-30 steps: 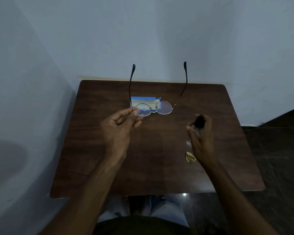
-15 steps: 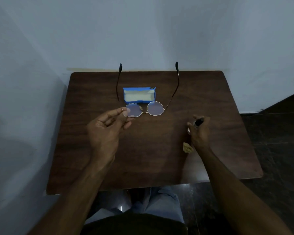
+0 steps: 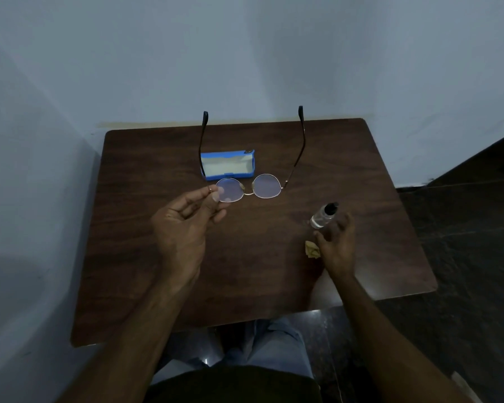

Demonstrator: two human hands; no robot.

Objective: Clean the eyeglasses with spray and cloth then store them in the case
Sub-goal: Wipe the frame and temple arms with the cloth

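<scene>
My left hand [image 3: 184, 228] pinches the left rim of the round, thin-framed eyeglasses [image 3: 266, 186] and holds them up over the table, temples unfolded and pointing away from me. A small clear spray bottle [image 3: 322, 216] with a black cap stands on the table at the right. My right hand [image 3: 336, 242] is just beside and behind it, fingers spread and loosened around it. A crumpled yellowish cloth [image 3: 312, 249] lies on the table by my right wrist. The blue eyeglass case [image 3: 227, 169] lies open behind the glasses, pale lining showing.
Everything sits on a small dark wooden table [image 3: 146, 257] pushed into a corner of pale walls. My knees show below its near edge. Dark floor lies to the right of the table.
My right hand lowered the spray bottle to the table and loosened its grip; the bottle now stands upright. The left hand keeps holding the glasses, drifting slightly left.
</scene>
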